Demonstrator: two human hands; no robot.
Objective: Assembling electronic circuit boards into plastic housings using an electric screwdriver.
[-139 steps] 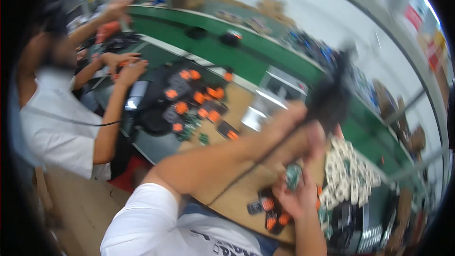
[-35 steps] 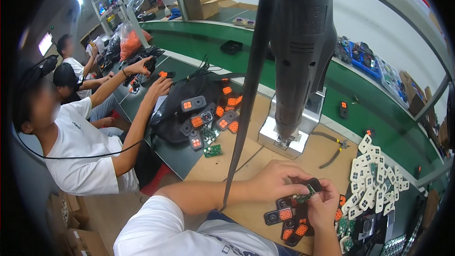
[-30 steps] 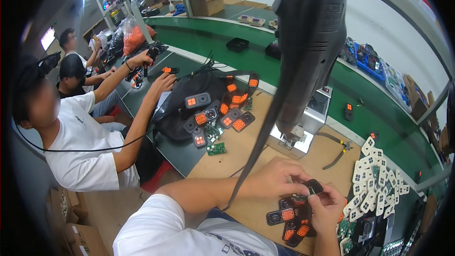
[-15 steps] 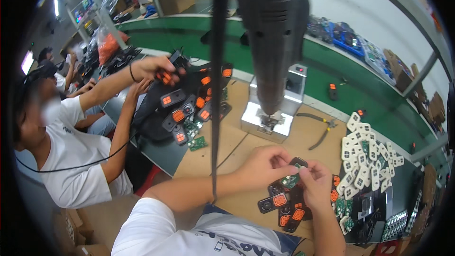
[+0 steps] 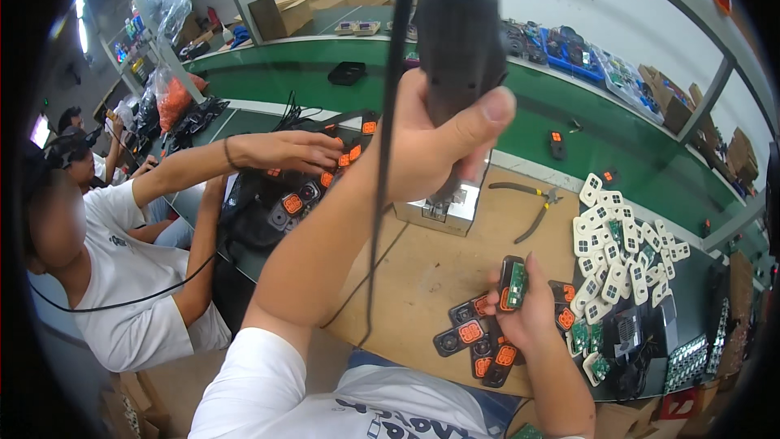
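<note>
My left hand (image 5: 435, 142) is raised over the middle of the bench, closed round a dark electric screwdriver (image 5: 460, 41) that hangs from above. The tool's lower end is largely hidden by that hand. Lower and to the right, my right hand (image 5: 528, 309) holds a small black remote-shaped housing with a green circuit board (image 5: 513, 286) in it. Beside and under this hand lie several black housings with orange button pads (image 5: 470, 332). Just beyond the left hand stands a shiny metal box-shaped device (image 5: 443, 215), partly covered by the screwdriver and hand.
Yellow-and-black pliers (image 5: 536, 210) lie on the brown board (image 5: 431, 276). A heap of cream housings (image 5: 609, 252) with loose circuit boards is at the right. A green conveyor (image 5: 536, 106) runs behind. At the left, a co-worker's hand (image 5: 305, 150) reaches over more orange-button housings.
My left hand has left the housing and risen to grasp the screwdriver. My right hand keeps the housing with its board. The co-worker's hand has lowered onto the pile.
</note>
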